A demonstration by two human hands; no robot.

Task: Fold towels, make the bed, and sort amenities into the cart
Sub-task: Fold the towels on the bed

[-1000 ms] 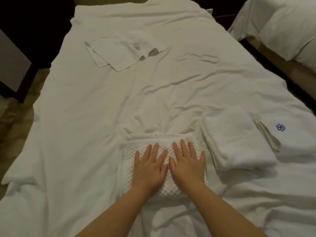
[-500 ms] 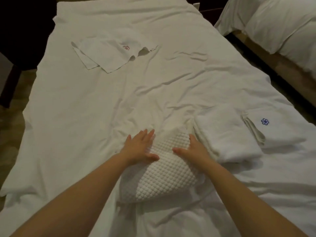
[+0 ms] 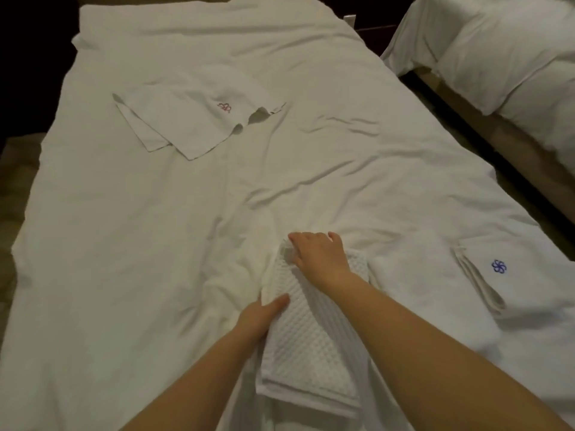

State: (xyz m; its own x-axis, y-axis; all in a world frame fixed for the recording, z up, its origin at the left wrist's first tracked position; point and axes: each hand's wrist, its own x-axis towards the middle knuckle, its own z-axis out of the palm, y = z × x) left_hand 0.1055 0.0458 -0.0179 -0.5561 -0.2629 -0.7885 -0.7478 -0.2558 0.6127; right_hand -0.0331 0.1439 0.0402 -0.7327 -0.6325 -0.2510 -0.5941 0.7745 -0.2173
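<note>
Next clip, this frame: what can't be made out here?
All in the head view.
Left hand: fingers tucked under the waffle-weave towel; only the thumb shows.
Right hand: fingertips foreshortened at the towel's far edge, grip unclear.
Red emblem on the far cloth: too small to read.
Second bed: cut off by the right edge.

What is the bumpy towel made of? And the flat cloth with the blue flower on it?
The bumpy towel looks like thick cotton in a waffle weave: little raised squares cover it, and it looks matte. The cloth with the blue flower looks like thinner, smooth woven cotton or linen: its surface is flat, its folded edges are thin, and the flower seems stitched.
</note>
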